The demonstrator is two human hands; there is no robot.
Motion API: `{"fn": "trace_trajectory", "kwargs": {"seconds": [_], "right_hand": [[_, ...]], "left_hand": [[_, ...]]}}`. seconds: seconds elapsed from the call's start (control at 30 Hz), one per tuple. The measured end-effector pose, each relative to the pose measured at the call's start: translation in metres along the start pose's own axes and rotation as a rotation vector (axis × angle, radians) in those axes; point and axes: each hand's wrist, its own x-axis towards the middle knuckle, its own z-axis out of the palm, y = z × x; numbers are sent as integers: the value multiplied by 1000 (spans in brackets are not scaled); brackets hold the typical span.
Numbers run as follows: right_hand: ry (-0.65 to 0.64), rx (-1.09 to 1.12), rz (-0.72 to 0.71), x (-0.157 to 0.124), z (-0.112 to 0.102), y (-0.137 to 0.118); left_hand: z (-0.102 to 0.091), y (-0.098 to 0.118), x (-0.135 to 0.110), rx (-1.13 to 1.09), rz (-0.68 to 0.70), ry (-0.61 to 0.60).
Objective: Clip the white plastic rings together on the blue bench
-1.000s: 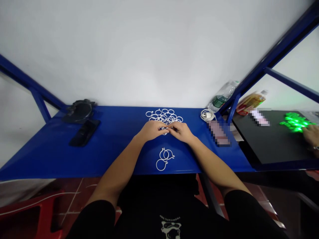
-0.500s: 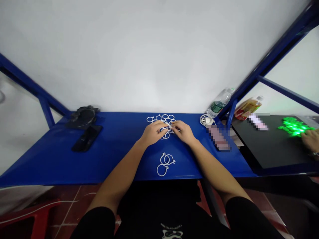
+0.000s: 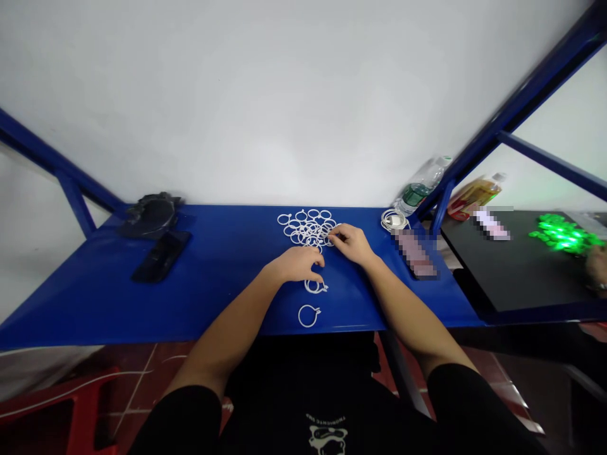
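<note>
Several white rings with small clasp-like ends lie in a pile (image 3: pixel 308 229) near the back of the blue table. My right hand (image 3: pixel 353 243) is at the pile's right edge, thumb and fingertips pinched on one of those rings. Closer to me, my left hand (image 3: pixel 300 264) hovers over a small group of overlapping white rings (image 3: pixel 315 291), partly covering it. Its thumb and fingers are curved and apart; whether the thumb touches a ring is unclear. One separate white ring (image 3: pixel 300 316) lies near the table's front edge.
At left lie a black round object (image 3: pixel 154 215) and a black flat case (image 3: pixel 162 256). To the right are a coiled white cable (image 3: pixel 386 221), a bottle (image 3: pixel 417 189) and a blurred-out phone-like item (image 3: pixel 415 253). Another person's hand (image 3: pixel 596 262) is beside glowing green pieces (image 3: pixel 564 234).
My hands were together over the pile and have parted. The left came toward me, over the front rings, while the right stayed by the pile. The view has shifted slightly.
</note>
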Motion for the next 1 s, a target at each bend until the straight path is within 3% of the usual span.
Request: {"fn": "trace_trajectory", "kwargs": {"seconds": [0.37, 0.67, 1.0], "right_hand": [[-41, -3, -10, -1, -1, -10], [-254, 32, -66, -2, -2, -20], [-352, 103, -63, -4, -5, -16]], "left_hand": [[-5, -10, -1, 14, -70, 76], [-14, -9, -5, -42, -104, 215], [-12, -8, -3, 3, -146, 255]]}}
